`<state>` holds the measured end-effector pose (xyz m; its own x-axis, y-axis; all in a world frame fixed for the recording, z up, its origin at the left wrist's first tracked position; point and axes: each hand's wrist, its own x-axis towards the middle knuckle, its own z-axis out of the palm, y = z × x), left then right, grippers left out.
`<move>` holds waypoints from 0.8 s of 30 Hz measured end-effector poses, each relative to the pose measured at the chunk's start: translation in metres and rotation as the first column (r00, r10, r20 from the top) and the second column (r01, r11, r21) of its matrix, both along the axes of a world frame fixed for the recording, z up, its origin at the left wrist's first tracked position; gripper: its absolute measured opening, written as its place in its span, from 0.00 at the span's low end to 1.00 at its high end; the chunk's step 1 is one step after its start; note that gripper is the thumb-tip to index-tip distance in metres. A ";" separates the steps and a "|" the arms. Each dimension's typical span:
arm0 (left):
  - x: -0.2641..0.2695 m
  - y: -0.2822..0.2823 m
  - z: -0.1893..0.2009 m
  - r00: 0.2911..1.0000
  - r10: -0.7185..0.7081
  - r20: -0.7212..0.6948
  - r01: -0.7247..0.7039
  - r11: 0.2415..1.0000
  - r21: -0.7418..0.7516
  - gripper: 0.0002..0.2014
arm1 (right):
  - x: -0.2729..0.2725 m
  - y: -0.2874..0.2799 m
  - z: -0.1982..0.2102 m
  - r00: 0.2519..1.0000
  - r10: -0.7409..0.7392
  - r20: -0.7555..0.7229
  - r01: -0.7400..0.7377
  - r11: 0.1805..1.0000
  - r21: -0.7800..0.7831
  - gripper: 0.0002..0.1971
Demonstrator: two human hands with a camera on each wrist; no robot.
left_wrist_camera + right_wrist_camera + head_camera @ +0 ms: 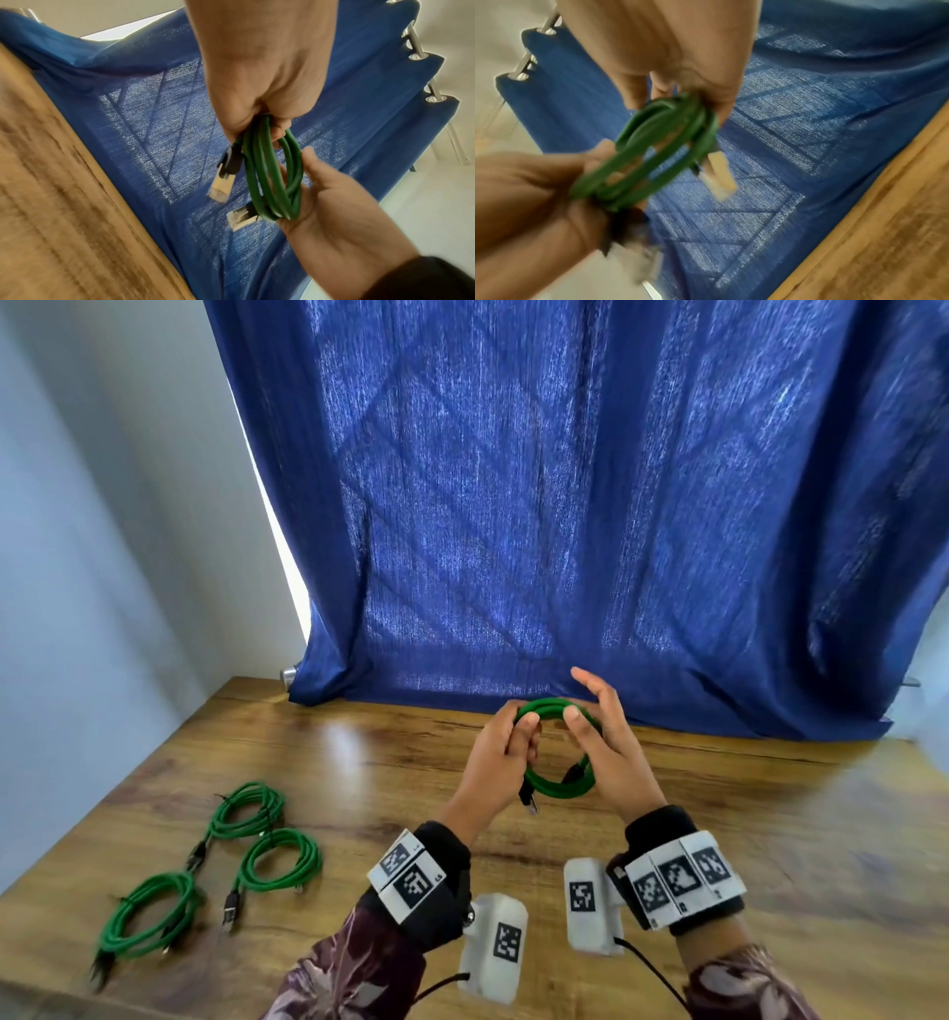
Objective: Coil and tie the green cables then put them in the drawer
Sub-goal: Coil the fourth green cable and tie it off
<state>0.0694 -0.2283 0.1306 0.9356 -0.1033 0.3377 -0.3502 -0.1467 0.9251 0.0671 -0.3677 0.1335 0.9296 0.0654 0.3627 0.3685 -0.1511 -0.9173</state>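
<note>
I hold a coiled green cable [557, 788] upright in the air above the wooden table [744, 814], just in front of the curtain. My left hand [506, 742] grips the coil's left side in a fist [262, 71]. On the right side, my right hand [606, 752] has its thumb over the strands and its palm behind them [342, 213], with the fingers stretched upward. The coil [270, 172] has several loops, and its two clear plugs [221, 186] stick out loose at the bottom. The right wrist view is blurred but shows the coil [654, 146] between both hands. No drawer is in view.
Three more coiled green cables lie on the table at the left: one farther back [246, 809], one beside it [280, 862], one nearest me [149, 911]. A blue curtain [565, 505] hangs along the table's far edge. A pale wall stands at the left.
</note>
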 end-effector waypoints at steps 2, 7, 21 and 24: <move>0.001 -0.002 0.000 1.000 -0.009 -0.009 0.008 1.000 -0.025 0.11 | 0.001 0.001 -0.003 0.985 -0.102 0.142 0.104 0.995 -0.003 0.10; 0.000 0.001 -0.002 0.985 -0.134 -0.112 0.124 0.988 -0.087 0.14 | 0.004 -0.006 -0.014 0.964 -0.177 0.199 0.173 0.984 0.038 0.06; 0.004 -0.004 -0.003 0.940 -0.202 -0.274 0.236 0.967 0.099 0.13 | 0.004 -0.037 -0.017 0.996 -0.066 0.063 0.076 0.981 -0.181 0.08; 0.006 -0.017 -0.011 0.946 -0.136 -0.293 0.167 0.982 0.086 0.13 | 0.004 -0.044 -0.023 0.994 -0.113 -0.004 0.111 0.978 -0.177 0.06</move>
